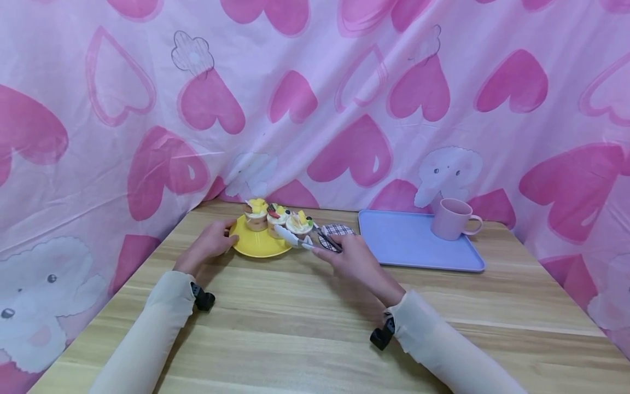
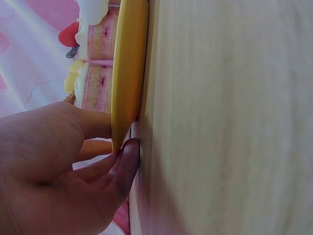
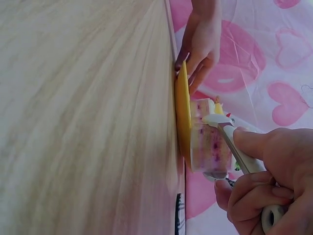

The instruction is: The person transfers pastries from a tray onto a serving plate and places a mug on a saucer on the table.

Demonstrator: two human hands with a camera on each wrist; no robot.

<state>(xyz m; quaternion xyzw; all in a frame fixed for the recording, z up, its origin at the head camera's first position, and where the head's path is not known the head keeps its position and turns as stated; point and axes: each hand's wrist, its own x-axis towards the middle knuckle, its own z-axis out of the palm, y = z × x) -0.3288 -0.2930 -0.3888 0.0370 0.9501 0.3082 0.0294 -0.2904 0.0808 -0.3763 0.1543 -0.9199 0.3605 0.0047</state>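
My left hand (image 1: 213,241) pinches the left rim of a yellow plate (image 1: 258,247), thumb and fingers on either side of the edge in the left wrist view. Three small layered cakes in clear cups stand on it: one topped with yellow fruit (image 1: 257,207), one with a strawberry (image 1: 278,213) in the middle, and one with yellow and green pieces (image 1: 299,221) at the right. With my right hand (image 1: 355,256) I grip a pair of tongs (image 3: 239,154). Its white tips lie on either side of the rightmost cake cup (image 3: 210,147), over the plate's right side.
A round checkered coaster (image 1: 339,229) lies right of the plate, partly behind my right hand. Further right is a blue tray (image 1: 418,254) with a pink mug (image 1: 450,220) on its right part. A pink heart-patterned cloth (image 1: 344,137) hangs behind the wooden table (image 1: 275,328).
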